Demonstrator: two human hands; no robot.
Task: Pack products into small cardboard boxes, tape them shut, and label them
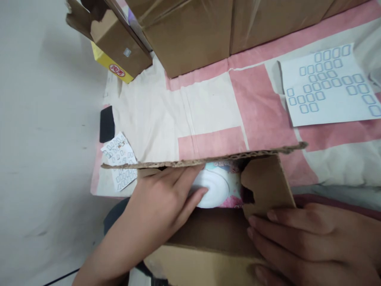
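Note:
An open cardboard box (214, 230) is right in front of me, its flaps raised. Inside lies a wet wipes pack (235, 186) with a white oval lid and a pink and pale blue print. My left hand (166, 194) reaches into the box from the left; its thumb rests on the lid and its fingers stretch along the far flap, their tips partly hidden. At the right, my right hand (312, 242) grips the box, with fingers over the right flap (268, 182) and the thumb lower down by the front flap.
A pink and white cloth (208, 107) covers the surface. Large cardboard boxes (190, 43) stand along the back, beside an open brown and yellow carton (122, 51). Paper sheets with drawn rectangles (330, 87) lie right and left. A flat black item (107, 124) is near the wall (44, 119).

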